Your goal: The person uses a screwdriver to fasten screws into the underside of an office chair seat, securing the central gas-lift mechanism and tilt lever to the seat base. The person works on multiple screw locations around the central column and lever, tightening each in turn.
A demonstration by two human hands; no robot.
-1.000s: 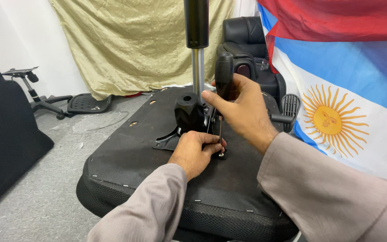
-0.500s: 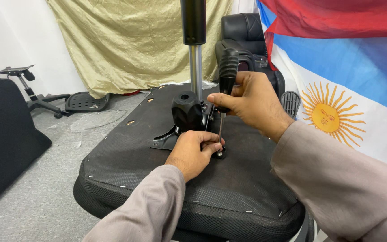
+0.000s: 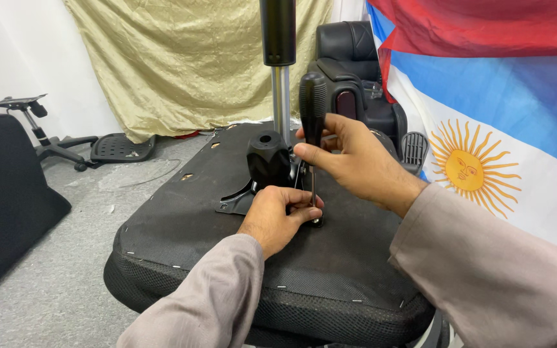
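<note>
Grey floor (image 3: 66,258), upturned seat cushion (image 3: 182,225), spare chair base (image 3: 56,145)

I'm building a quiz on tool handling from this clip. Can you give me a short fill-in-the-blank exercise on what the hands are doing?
1. The right hand grips the black handle of a ____.
2. The left hand steadies the tool's ____ end against the metal plate.
3. The tool stands nearly ____.
4. The plate is mounted on an upturned chair seat, beside a ____-coloured gas lift shaft.

Missing words: screwdriver; lower; upright; silver

mechanism (image 3: 267,169) on seat underside (image 3: 182,219); flag (image 3: 485,129) right; chair base (image 3: 46,138) left-behind
</note>
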